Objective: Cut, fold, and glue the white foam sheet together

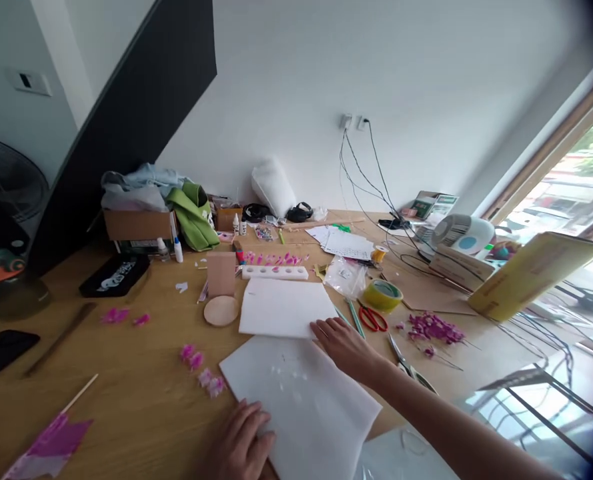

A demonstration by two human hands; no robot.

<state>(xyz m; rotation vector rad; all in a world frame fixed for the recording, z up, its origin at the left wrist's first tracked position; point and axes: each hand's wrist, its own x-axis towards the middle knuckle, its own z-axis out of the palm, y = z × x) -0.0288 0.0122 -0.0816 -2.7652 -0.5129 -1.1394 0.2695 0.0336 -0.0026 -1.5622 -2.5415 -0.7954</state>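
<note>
Two white sheets lie on the wooden table in the head view. My right hand (pixel 343 343) rests palm down on the right front corner of the farther sheet (pixel 283 307), its fingers laid flat. The nearer sheet (pixel 306 400) is turned at an angle, and its far edge meets the farther sheet. At its left edge is my left hand (pixel 243 443), fingers apart and slightly bent, touching the sheet's border. Pink petal clusters (pixel 211 383) lie just left of the nearer sheet. A round wooden disc (pixel 221 311) sits left of the farther sheet.
Right of my right hand are red-handled scissors (pixel 373 319), larger scissors (pixel 411 370), yellow tape (pixel 383 295) and a pile of purple flowers (pixel 435 328). A white holed strip (pixel 275 273) lies behind the sheets. At left are a black case (pixel 116 275) and a phone (pixel 5 355).
</note>
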